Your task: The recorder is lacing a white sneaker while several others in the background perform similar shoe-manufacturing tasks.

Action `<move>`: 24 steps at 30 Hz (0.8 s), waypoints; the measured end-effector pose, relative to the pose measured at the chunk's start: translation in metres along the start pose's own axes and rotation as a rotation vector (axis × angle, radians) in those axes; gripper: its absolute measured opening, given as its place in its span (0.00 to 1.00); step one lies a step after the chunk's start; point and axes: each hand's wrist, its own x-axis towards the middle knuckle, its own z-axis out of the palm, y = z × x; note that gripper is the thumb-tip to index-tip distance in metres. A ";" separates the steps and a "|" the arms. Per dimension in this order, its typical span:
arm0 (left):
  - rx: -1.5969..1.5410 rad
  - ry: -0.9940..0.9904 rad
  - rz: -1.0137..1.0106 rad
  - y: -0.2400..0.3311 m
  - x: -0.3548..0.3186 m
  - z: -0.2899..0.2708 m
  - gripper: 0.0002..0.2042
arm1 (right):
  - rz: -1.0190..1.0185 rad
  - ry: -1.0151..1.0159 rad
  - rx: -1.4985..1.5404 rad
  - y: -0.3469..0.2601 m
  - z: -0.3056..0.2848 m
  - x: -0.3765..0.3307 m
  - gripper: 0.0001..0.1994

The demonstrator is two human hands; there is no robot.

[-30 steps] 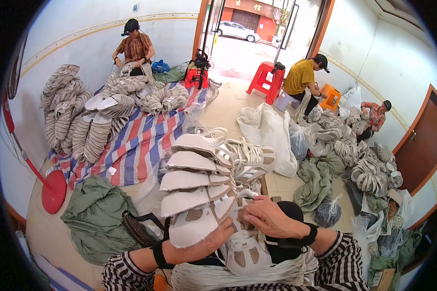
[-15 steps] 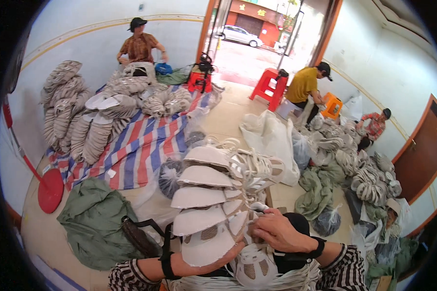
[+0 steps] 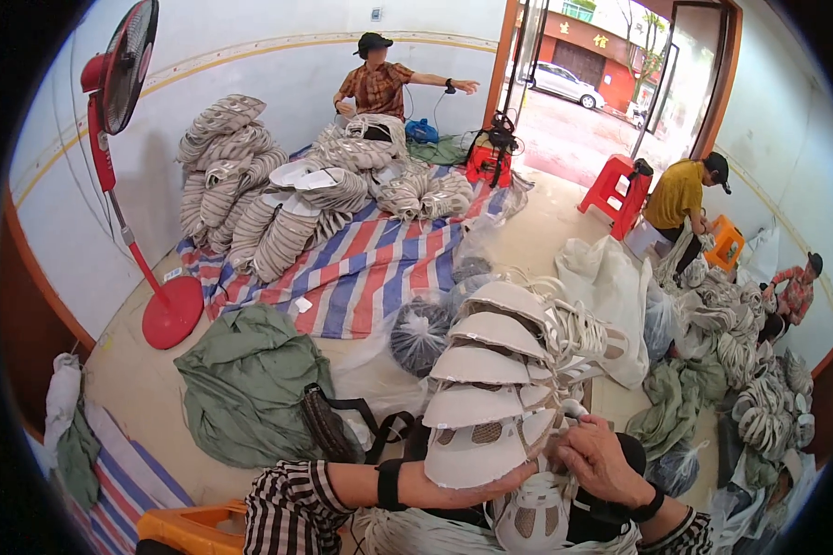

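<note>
A row of nested white-and-beige shoe uppers [image 3: 479, 407] with mesh panels and laces lies in front of me. Beneath the nearest one reaches my left hand [image 3: 507, 483]; it bears the row, its fingers mostly covered by the uppers. My right hand [image 3: 600, 458] has its fingers bent and pressed together at the inner edge of that nearest upper; what the fingertips pinch is hidden. Just below both hands, another shoe upper [image 3: 533, 520] points toward me. A bundle of pale laces [image 3: 393, 535] lies across my lap.
Stacked uppers [image 3: 278, 242] stand on a striped sheet [image 3: 361, 301], a person behind them. Green cloth [image 3: 250, 384], a red fan [image 3: 172, 313] and an orange stool [image 3: 190, 529] are left. Rightward are a white sack [image 3: 611, 296], heaped uppers [image 3: 731, 324] and two other people.
My view has turned left, so the room sits farther right and the whole fan shows. The person at the back now stretches an arm out to the right. My hands keep nearly the same grip.
</note>
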 end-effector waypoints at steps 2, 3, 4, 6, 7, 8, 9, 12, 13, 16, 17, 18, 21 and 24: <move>0.591 0.119 0.184 -0.003 0.001 0.008 0.16 | -0.004 0.016 0.003 0.001 0.000 0.000 0.06; 0.588 0.128 0.192 0.002 0.003 0.011 0.16 | -0.023 0.021 -0.003 0.005 0.002 0.001 0.06; 0.590 0.182 0.164 0.012 0.005 0.016 0.13 | -0.043 0.025 -0.008 0.008 0.004 0.001 0.06; 0.591 0.235 0.140 0.043 0.008 0.032 0.11 | -0.046 0.031 -0.011 0.010 0.005 0.001 0.07; 0.391 0.255 0.066 0.065 0.008 0.041 0.08 | -0.056 0.032 -0.022 0.009 0.005 0.000 0.07; 0.187 0.276 -0.007 0.067 0.012 0.042 0.06 | -0.052 0.036 -0.020 0.010 0.004 -0.002 0.07; 0.186 0.279 -0.004 0.068 0.011 0.043 0.06 | -0.049 0.043 -0.012 0.011 0.004 -0.003 0.07; 0.620 0.236 0.099 0.058 0.008 0.040 0.07 | -0.061 0.041 -0.006 0.011 0.003 -0.004 0.06; 0.511 0.217 0.097 0.052 0.009 0.034 0.07 | -0.077 0.032 -0.012 0.011 0.003 -0.003 0.05; 0.235 0.189 0.073 0.053 0.008 0.029 0.08 | -0.096 0.035 -0.003 0.007 0.002 -0.003 0.04; 0.070 0.187 0.047 0.055 0.008 0.030 0.08 | -0.093 0.037 -0.003 0.006 0.002 -0.004 0.04; 0.068 0.192 0.050 0.057 0.007 0.034 0.08 | -0.092 0.038 -0.006 0.007 0.002 -0.005 0.04; -0.172 0.319 0.081 0.047 0.012 0.032 0.10 | -0.065 0.060 0.009 0.012 0.001 -0.009 0.04; -1.381 -0.005 -0.321 0.023 0.014 0.006 0.08 | -0.088 0.091 0.035 0.009 0.009 -0.001 0.05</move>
